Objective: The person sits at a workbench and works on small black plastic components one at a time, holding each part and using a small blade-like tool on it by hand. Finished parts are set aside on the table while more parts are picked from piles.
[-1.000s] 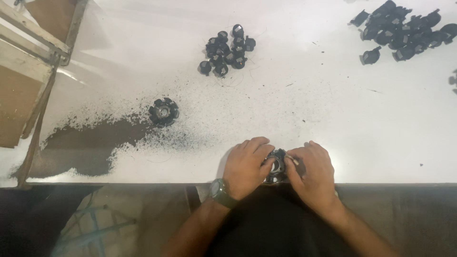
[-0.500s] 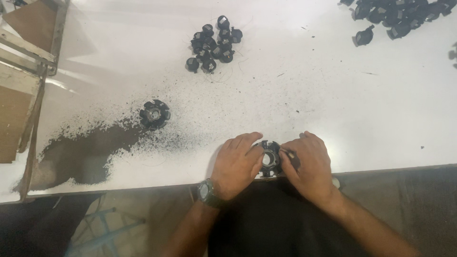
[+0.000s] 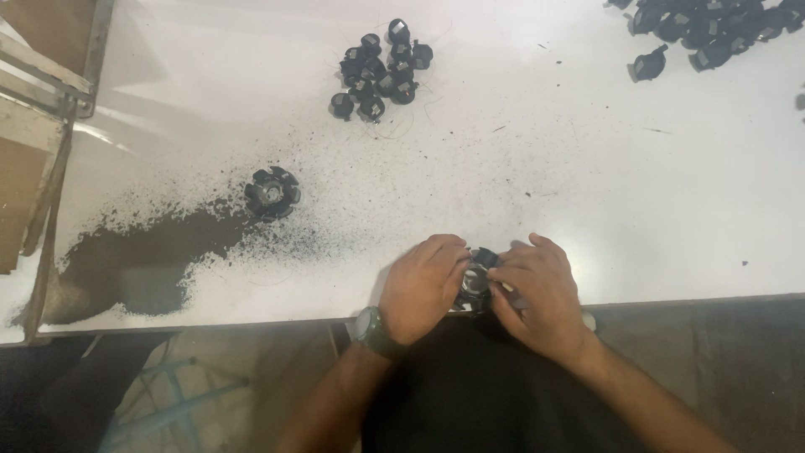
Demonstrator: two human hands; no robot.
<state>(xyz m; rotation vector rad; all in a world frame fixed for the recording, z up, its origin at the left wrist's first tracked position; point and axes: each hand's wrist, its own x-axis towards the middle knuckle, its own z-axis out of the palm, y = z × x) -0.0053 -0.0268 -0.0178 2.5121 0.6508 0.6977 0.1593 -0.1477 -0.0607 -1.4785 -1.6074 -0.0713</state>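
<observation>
Both of my hands close around a small round black part with a shiny metal middle [image 3: 475, 278] at the near edge of the white table [image 3: 587, 168]. My left hand [image 3: 423, 285], with a dark watch on its wrist, grips the part's left side. My right hand [image 3: 537, 289] covers its right side, fingers curled over it. Most of the part is hidden by my fingers.
A similar round black part [image 3: 271, 192] lies alone to the left, beside a spread of black dust [image 3: 142, 260]. A cluster of small black pieces [image 3: 380, 69] sits further back. Another pile of black pieces [image 3: 713, 29] fills the far right corner. Wooden frames [image 3: 38, 101] stand at the left.
The view has shifted slightly, so the table's things sit lower and further left in the frame. My hands stay together on the round part at the table edge.
</observation>
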